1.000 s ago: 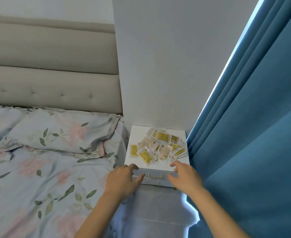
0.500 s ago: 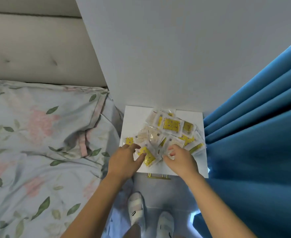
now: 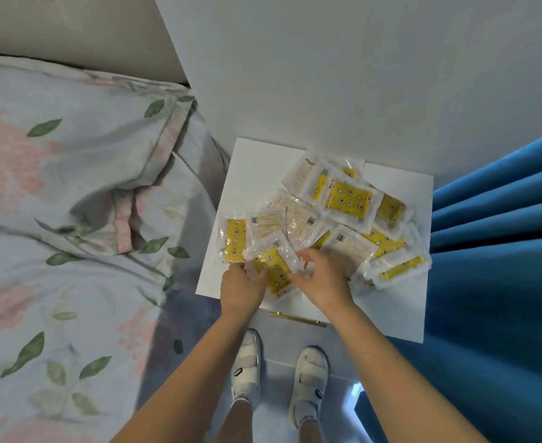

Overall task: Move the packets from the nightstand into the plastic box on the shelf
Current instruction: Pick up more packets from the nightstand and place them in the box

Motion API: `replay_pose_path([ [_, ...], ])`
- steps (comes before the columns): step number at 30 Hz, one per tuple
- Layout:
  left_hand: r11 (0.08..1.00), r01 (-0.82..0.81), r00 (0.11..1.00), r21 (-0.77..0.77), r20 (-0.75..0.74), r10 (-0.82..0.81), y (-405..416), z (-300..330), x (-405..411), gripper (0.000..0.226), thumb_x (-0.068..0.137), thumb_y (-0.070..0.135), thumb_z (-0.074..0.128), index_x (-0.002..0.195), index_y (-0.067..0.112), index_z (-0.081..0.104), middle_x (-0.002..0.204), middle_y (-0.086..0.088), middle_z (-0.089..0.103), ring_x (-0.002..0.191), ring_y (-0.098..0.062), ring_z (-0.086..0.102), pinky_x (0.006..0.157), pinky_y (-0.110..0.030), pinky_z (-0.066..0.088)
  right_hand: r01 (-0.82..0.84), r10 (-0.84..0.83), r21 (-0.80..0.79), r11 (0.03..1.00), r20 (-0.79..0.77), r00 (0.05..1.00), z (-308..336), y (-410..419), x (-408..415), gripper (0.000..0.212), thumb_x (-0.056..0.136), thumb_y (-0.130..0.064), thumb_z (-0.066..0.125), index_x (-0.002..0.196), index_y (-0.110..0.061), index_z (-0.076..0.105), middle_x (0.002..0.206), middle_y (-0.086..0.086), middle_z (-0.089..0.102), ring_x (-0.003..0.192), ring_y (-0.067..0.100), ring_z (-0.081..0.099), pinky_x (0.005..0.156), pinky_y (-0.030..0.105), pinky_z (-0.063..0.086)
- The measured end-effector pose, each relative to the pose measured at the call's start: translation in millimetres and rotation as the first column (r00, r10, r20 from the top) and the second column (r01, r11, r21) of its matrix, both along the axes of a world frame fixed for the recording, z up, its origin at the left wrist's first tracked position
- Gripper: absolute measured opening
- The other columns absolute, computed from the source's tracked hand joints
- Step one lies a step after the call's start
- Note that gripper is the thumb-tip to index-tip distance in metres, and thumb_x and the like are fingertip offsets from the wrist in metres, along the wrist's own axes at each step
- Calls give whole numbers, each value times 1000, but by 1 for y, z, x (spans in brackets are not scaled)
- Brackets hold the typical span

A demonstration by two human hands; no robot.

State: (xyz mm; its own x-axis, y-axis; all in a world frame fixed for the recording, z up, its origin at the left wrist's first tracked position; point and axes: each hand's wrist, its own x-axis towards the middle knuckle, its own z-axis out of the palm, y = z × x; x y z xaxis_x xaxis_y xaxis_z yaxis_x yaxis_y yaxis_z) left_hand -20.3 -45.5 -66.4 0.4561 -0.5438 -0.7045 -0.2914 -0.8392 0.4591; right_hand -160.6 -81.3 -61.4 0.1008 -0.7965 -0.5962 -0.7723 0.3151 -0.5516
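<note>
Nightstand: a white, flat-topped nightstand (image 3: 250, 174) stands between the bed and the blue curtain, against a pale wall; a slim brass drawer handle (image 3: 298, 319) shows at its near edge.
Packets: a loose, overlapping heap of clear plastic packets with yellow or beige contents (image 3: 349, 199) covers most of the top.
Left hand: the left hand (image 3: 242, 287) has its fingers curled on the near-left edge of a clear packet with a yellow patterned insert (image 3: 274, 270), gripping it.
Right hand: the right hand (image 3: 322, 279) pinches the same packet's right side, thumb and fingers bent round it.
Bed: a floral pillow and duvet (image 3: 71, 193) lie at left.
Feet: white strapped shoes (image 3: 245, 366) stand on the floor below.
</note>
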Motion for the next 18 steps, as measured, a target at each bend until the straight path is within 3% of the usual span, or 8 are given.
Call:
replay_pose_path([
  [6, 991, -129, 992, -33, -11, 129, -5, -24, -4, 51, 82, 35, 72, 114, 2, 51, 100, -8, 62, 100, -30, 61, 79, -31, 44, -4, 1, -47, 999, -64, 998, -22, -9, 14, 40, 86, -19, 69, 124, -10, 58, 121, 7, 62, 105, 23, 62, 81, 31, 50],
  [9, 977, -215, 970, -13, -122, 212, -9, -29, -6, 35, 80, 33, 75, 88, 5, 55, 71, -3, 53, 74, -29, 59, 63, -26, 40, 23, -25, -31, 999, -63, 998, -27, -9, 25, 36, 85, -24, 71, 116, -9, 61, 108, 7, 67, 97, 25, 66, 73, 31, 53],
  [13, 970, -243, 937, -1, -258, 234, -8, -30, -7, 34, 81, 25, 75, 61, 12, 52, 61, -4, 51, 58, -18, 47, 55, -26, 38, 14, -15, -22, 1000, -51, 999, -33, -9, 33, 26, 86, -26, 67, 101, -4, 63, 93, 9, 66, 86, 26, 65, 60, 25, 42],
  [16, 973, -224, 938, -52, -281, 201, -6, -22, 1, 26, 81, 24, 76, 67, 12, 57, 66, -4, 58, 65, -20, 54, 58, -27, 42, 6, -6, -4, 1000, 53, 999, -26, -13, 30, 16, 86, -22, 68, 82, -8, 61, 70, 1, 58, 62, 13, 53, 50, 20, 34],
  [18, 976, -179, 956, -123, -255, 144, -9, -15, 8, 19, 84, 24, 72, 72, 12, 64, 68, -5, 62, 68, -21, 60, 61, -27, 48, 59, -60, 13, 998, 142, 988, -20, -14, 24, 13, 86, -21, 69, 86, -8, 66, 74, 4, 65, 64, 12, 56, 57, 24, 44],
])
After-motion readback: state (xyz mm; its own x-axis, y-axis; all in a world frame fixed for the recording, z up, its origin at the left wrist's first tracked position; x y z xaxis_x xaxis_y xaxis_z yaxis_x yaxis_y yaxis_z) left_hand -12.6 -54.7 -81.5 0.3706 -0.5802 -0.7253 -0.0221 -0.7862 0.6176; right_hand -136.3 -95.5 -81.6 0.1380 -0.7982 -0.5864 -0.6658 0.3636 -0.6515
